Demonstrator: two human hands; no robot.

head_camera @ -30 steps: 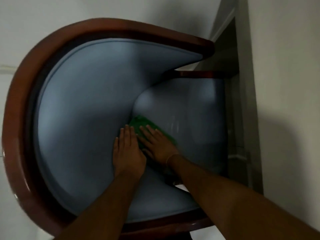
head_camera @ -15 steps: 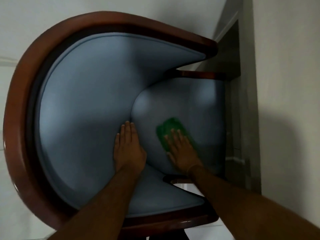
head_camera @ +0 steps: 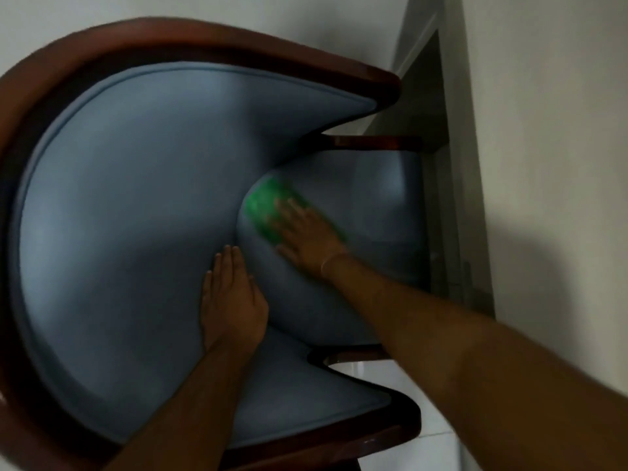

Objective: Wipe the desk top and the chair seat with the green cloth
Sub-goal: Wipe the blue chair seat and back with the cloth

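Right hand (head_camera: 307, 236) flat on green cloth (head_camera: 263, 207), fingers spread, pressing it onto chair seat (head_camera: 373, 205) near backrest curve. Left hand (head_camera: 232, 300) flat beside seat, fingers together.

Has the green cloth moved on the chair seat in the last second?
Yes. The green cloth, under the right hand, has slid across the chair seat, away from the resting left hand and up along the curved backrest.

cloth (head_camera: 263, 207) on chair seat (head_camera: 373, 205), under right hand (head_camera: 306, 232); left hand (head_camera: 231, 300) beside, on backrest (head_camera: 136, 215)
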